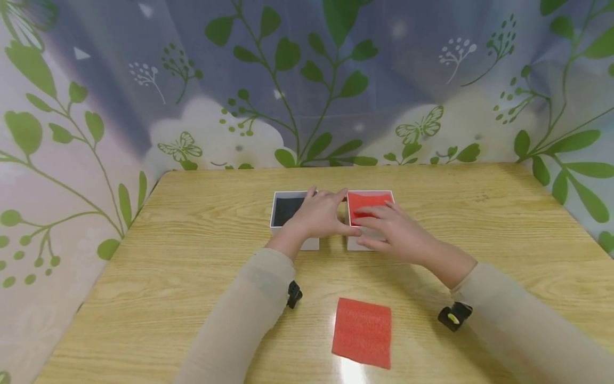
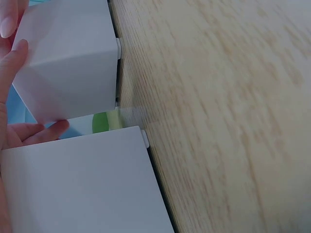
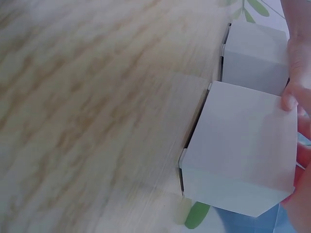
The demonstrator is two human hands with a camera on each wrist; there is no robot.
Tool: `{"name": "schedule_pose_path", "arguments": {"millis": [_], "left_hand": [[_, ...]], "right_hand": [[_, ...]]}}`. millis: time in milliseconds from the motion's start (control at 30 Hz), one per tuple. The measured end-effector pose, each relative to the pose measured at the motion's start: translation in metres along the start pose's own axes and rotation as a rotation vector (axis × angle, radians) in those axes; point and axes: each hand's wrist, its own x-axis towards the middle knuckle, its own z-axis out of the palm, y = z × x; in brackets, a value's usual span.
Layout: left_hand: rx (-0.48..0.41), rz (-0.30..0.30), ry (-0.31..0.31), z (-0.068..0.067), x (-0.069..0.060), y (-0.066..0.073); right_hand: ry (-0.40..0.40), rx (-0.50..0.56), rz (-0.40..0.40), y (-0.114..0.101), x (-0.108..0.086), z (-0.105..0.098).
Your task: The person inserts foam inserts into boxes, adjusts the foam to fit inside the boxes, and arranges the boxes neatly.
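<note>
Two white open-topped boxes stand side by side on the table. Black material (image 1: 286, 212) lies in the left box (image 1: 273, 213), red cloth (image 1: 366, 201) in the right box (image 1: 357, 244). My left hand (image 1: 321, 214) reaches across the left box and holds the right box by its left side, thumb at the front rim and fingers along the side wall. My right hand (image 1: 400, 233) has its fingers over the rim, on the red cloth inside, while its thumb touches the front wall. The right hand partly covers the cloth. Nearer lies a square red cloth (image 1: 362, 333).
The wooden table (image 1: 192, 277) has a pale grain. Behind and beside it hangs a curtain (image 1: 259, 128) printed with green leaves and butterflies. Dark straps (image 1: 454, 316) sit on both sleeved wrists.
</note>
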Motion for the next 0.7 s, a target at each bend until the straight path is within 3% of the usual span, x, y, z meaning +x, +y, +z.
{"name": "schedule_pose_path", "arguments": {"millis": [300,700], "left_hand": [[-0.005,0.021,0.015,0.000,-0.001,-0.001],[0.030,0.002,0.007,0.000,0.000,0.000]], "right_hand": [[-0.068,-0.016,0.036,0.000,0.007,-0.001],[-0.122,-0.089,0.069,0.006,0.020,-0.002]]}}
